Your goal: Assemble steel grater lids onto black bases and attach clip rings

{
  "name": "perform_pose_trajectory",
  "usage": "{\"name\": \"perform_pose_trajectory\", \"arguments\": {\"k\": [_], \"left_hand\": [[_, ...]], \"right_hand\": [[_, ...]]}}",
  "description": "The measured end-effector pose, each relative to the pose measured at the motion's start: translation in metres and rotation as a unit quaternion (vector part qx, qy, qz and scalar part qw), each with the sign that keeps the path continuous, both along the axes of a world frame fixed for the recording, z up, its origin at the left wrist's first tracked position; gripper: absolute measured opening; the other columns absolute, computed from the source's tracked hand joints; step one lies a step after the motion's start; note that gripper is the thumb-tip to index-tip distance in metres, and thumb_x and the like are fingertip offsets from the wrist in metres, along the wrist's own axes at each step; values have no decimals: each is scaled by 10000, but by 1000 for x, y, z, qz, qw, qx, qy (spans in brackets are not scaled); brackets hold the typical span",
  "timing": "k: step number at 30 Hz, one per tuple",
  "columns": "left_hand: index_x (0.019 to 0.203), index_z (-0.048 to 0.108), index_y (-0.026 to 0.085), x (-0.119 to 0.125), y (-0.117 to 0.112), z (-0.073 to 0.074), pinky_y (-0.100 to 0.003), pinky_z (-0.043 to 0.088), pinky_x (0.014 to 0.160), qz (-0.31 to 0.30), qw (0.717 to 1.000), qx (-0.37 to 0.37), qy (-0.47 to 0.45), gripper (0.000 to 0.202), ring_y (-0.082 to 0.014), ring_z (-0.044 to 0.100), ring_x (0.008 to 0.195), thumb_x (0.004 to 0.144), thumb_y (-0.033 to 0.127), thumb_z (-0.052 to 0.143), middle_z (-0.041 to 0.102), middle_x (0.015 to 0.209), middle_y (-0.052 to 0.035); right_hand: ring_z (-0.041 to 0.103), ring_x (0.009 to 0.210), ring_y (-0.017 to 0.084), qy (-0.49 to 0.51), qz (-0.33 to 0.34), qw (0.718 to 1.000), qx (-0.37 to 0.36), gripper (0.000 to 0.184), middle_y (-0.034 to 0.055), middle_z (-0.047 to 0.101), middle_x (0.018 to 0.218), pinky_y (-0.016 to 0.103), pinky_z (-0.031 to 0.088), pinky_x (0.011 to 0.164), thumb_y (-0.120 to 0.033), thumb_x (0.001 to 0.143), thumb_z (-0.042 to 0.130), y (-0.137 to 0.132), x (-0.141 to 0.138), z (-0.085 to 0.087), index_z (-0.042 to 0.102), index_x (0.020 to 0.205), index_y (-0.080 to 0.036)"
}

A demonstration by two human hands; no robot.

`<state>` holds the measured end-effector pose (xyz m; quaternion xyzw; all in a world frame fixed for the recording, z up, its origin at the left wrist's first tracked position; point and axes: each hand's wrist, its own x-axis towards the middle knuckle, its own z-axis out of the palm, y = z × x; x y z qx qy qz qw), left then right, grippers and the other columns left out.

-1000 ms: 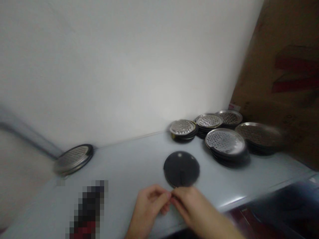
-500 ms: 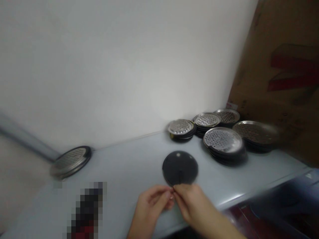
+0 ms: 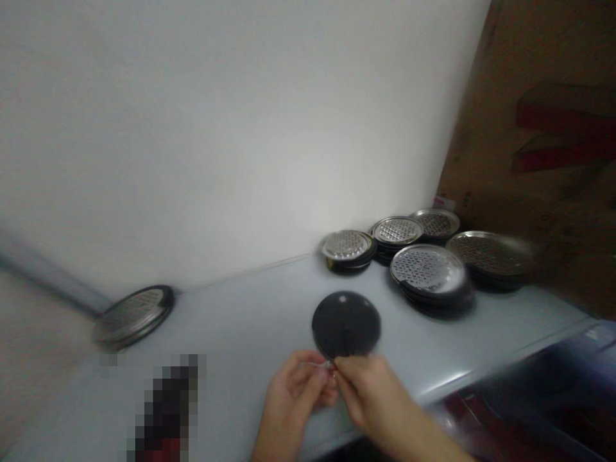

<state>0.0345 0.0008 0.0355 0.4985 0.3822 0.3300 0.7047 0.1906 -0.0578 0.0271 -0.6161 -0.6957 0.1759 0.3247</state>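
Note:
My left hand [image 3: 291, 394] is closed in a pinch, its fingertips meeting those of my right hand [image 3: 368, 388]. Between them shows a thin pale strand [image 3: 315, 364], small and blurred, and both hands grip it. Just beyond my fingers a round black disc [image 3: 353, 317] lies on the grey-white table [image 3: 250, 321]. Its near edge is partly hidden by my right hand, and I cannot tell whether the fingers touch it.
Stacks of round metal grater plates with black rims [image 3: 428, 273] stand at the back right, beside a large cardboard box [image 3: 529, 212]. More such plates [image 3: 135, 314] rest at the left by the wall [image 3: 216, 128]. A pixelated patch covers something at lower left.
The pale strand now shows more clearly between my fingertips, stretching toward my left hand. Both hands stay almost in place; the view has shifted slightly.

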Motion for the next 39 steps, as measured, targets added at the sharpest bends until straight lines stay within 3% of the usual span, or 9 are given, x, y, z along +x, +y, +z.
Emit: {"name": "perform_pose_trajectory", "arguments": {"k": [9, 15, 20, 24, 27, 31, 34, 35, 39], "left_hand": [[821, 568, 178, 5, -4, -2, -208, 508, 611, 2, 998, -31, -50, 429, -118, 652, 634, 735, 443, 894, 729, 705, -18], [689, 472, 191, 7, -4, -2, -185, 484, 576, 50, 996, -45, -65, 520, -91, 587, 587, 674, 430, 933, 666, 621, 13], [839, 528, 197, 4, -3, 11, -212, 525, 574, 88, 993, -49, -57, 512, -136, 660, 606, 661, 456, 933, 739, 704, -35], [1032, 617, 200, -2, -3, 13, -224, 574, 630, 133, 987, 88, -14, 428, -162, 708, 685, 768, 445, 848, 767, 828, -47], [913, 724, 190, -8, 0, 7, -216, 597, 734, 64, 969, 220, 89, 213, -172, 729, 762, 798, 346, 811, 764, 838, -40], [881, 775, 220, -8, 6, 8, -224, 608, 785, 8, 943, 302, 138, 98, -188, 749, 837, 872, 287, 704, 772, 878, -38], [864, 778, 239, 2, 7, 21, -212, 602, 764, -19, 930, 343, 131, 115, -179, 746, 844, 875, 229, 664, 764, 879, -25], [862, 777, 242, 6, 7, 26, -208, 597, 758, -38, 926, 352, 133, 136, -174, 744, 841, 874, 204, 648, 765, 879, -22], [909, 758, 246, 24, 10, 37, -220, 585, 751, -68, 913, 372, 155, 175, -167, 744, 819, 894, 175, 598, 776, 902, -15]], "right_hand": [[710, 668, 204, -72, -1, 997, 3, 185, 60, 725, 760, 281, 357, 579, -41, 888, 518, -1, -2, -6, 652, 860, -165], [714, 667, 205, -87, 2, 996, 36, 200, 66, 728, 765, 277, 372, 580, -28, 892, 504, 1, -3, -15, 650, 884, -165], [708, 688, 198, -55, -1, 997, 46, 213, 69, 722, 778, 265, 401, 607, -49, 936, 479, 0, -3, -8, 648, 881, -165], [705, 718, 180, 6, 6, 1000, 20, 221, 59, 732, 797, 242, 431, 654, -111, 988, 487, -2, -7, -1, 664, 874, -180], [717, 774, 186, 58, 12, 998, -12, 227, 62, 749, 839, 242, 456, 695, -153, 1002, 498, -3, -8, 3, 688, 884, -187], [715, 879, 226, 120, -27, 991, -60, 160, 75, 752, 988, 286, 504, 770, -226, 926, 656, -6, 3, 12, 702, 1075, -191], [670, 1056, 237, 195, -39, 979, -51, 680, 99, 664, 1282, 309, 521, 886, -230, 787, 810, -10, 15, 19, 533, 1408, -217], [655, 1098, 228, 223, -24, 974, -42, 724, 96, 633, 1338, 307, 518, 918, -237, 799, 803, -10, 18, 21, 491, 1452, -235], [670, 1029, 198, 279, 9, 960, -9, 350, 61, 717, 1184, 293, 511, 915, -254, 927, 669, -5, 25, 27, 651, 1276, -226]]}}
